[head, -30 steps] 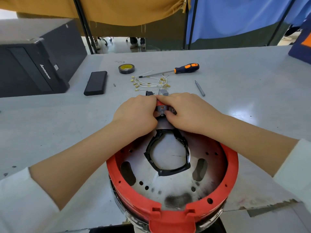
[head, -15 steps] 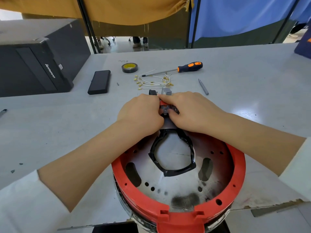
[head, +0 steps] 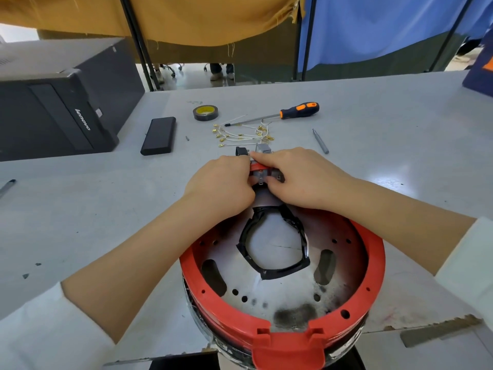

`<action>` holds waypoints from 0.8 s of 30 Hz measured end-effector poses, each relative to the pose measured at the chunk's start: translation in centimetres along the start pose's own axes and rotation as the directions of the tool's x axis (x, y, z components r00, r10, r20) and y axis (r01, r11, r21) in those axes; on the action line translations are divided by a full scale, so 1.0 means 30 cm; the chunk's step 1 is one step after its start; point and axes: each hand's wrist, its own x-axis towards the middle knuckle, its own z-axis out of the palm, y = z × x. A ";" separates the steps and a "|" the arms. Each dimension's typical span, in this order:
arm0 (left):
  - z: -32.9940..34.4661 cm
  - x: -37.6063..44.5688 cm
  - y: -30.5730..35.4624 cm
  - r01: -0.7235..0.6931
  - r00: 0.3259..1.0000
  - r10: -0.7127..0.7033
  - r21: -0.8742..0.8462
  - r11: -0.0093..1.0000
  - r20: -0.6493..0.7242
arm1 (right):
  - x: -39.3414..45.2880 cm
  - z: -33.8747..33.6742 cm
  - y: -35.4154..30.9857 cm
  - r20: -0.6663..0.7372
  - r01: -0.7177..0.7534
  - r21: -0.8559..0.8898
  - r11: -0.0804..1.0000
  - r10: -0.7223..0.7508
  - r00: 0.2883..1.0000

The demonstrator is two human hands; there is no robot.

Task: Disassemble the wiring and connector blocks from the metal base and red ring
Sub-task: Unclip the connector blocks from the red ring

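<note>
At the far left stands a black desktop computer case, and just right of it a flat black rectangular block lies on the grey tabletop; neither is part of your job. Next, your left hand is curled at the far edge of the red plastic ring, with its fingertips hidden, so you cannot tell exactly what it pinches, though it looks closed on the small grey connector block with metal tabs. That block sits at the ring's far rim, between your two hands, over the round perforated metal base plate.

Expect the block to be light, rigid and probably clipped in tight. Its thin metal tabs will likely bend, so take it by the plastic body, not the tabs. The ring and plate look heavy and stiff enough to stay put while you pull.

Beyond your hands lie a roll of dark tape with a yellow core, loose white wires with brass terminals and two small blocks already out. The wires are limp, so lift them by the terminals.

Your right hand is curled over the same block, thumb and fingers pressing on it. Further right lie an orange-and-black handled screwdriver and a short grey metal bit.
</note>
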 end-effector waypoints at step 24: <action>-0.002 -0.002 0.031 0.021 0.999 -0.016 0.170 0.985 -0.033 | 0.006 0.028 0.005 -0.024 0.030 -0.136 0.990 -0.033 0.999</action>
